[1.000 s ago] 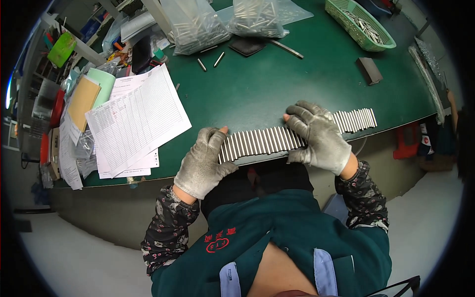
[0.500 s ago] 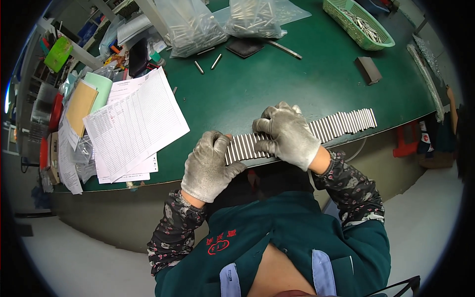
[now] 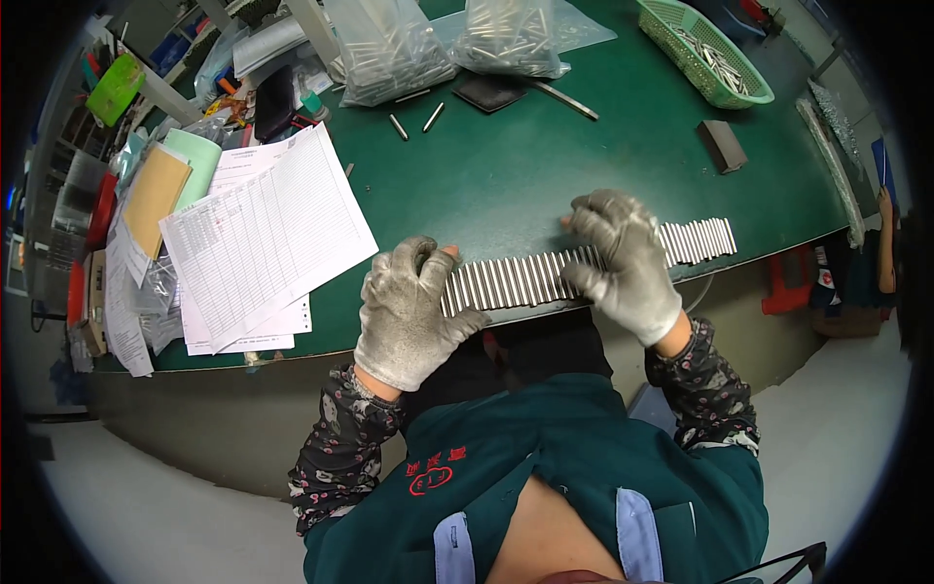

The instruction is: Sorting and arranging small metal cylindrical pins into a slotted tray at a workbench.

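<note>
A long row of silver metal pins (image 3: 516, 281) lies side by side along the near edge of the green table. At the row's left end is my left hand (image 3: 407, 311), in a grey-white work glove with a bare fingertip. Its thumb and forefinger are apart, one beside the near ends of the pins and one beside the far ends. Over the right part of the row is my right hand (image 3: 628, 263), gloved likewise, its fingers spread and bent. That hand hides some pins; more pins (image 3: 699, 240) show beyond it, stepped unevenly.
Printed sheets (image 3: 272, 234) lie at the left. Clear bags of pins (image 3: 394, 58) stand at the back, with two loose pins (image 3: 433, 117) in front. A green basket (image 3: 681, 60) holding metal pieces and a dark grey block (image 3: 721, 146) are at the right.
My right hand has moved right along the row and its fingers have spread, uncovering more pins. My left hand stays at the row's left end, with little movement.
</note>
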Action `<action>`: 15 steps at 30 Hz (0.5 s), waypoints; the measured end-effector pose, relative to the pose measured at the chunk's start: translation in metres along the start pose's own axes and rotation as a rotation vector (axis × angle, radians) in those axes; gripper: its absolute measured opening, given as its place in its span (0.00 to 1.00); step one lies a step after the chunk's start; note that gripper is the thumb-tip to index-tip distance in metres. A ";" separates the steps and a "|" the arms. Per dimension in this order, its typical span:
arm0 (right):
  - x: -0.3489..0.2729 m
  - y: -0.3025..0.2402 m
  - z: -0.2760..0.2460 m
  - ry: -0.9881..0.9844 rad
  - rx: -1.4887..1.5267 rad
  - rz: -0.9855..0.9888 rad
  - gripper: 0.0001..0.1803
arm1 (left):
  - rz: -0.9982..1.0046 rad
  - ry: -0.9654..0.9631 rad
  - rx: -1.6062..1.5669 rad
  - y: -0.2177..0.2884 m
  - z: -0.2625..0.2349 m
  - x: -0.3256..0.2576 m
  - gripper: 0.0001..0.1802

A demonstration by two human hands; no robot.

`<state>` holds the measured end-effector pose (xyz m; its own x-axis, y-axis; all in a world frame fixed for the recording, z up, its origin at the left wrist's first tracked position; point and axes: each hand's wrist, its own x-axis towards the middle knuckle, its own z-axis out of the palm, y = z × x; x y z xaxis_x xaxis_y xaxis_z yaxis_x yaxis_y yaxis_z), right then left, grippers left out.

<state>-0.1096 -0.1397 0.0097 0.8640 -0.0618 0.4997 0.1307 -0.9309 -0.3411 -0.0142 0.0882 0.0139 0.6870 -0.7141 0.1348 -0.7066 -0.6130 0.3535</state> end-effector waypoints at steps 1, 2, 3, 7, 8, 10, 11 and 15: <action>-0.008 -0.002 0.001 -0.093 -0.013 0.011 0.30 | 0.003 0.004 -0.007 -0.001 0.001 0.001 0.36; -0.014 -0.006 0.002 -0.130 -0.003 0.042 0.29 | 0.020 -0.004 -0.009 0.000 0.004 0.003 0.36; -0.018 -0.012 0.002 -0.129 -0.005 0.060 0.29 | 0.036 -0.012 -0.010 0.001 0.007 0.004 0.35; -0.033 -0.023 0.013 -0.038 -0.024 0.095 0.27 | 0.125 0.027 0.000 0.010 0.014 0.016 0.33; -0.036 -0.025 0.016 -0.036 -0.026 0.100 0.27 | 0.130 0.024 0.000 0.011 0.014 0.019 0.33; -0.041 -0.027 0.019 -0.031 -0.038 0.095 0.26 | 0.208 0.050 0.019 0.015 0.016 0.023 0.31; -0.043 -0.027 0.020 -0.018 -0.039 0.102 0.25 | 0.194 0.014 0.013 0.018 0.019 0.026 0.30; -0.043 -0.028 0.022 -0.007 -0.037 0.122 0.24 | 0.177 -0.011 -0.026 0.020 0.026 0.030 0.28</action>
<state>-0.1396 -0.1034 -0.0197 0.8757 -0.1726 0.4509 0.0067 -0.9294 -0.3689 -0.0120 0.0457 0.0014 0.5498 -0.8141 0.1870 -0.8119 -0.4682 0.3488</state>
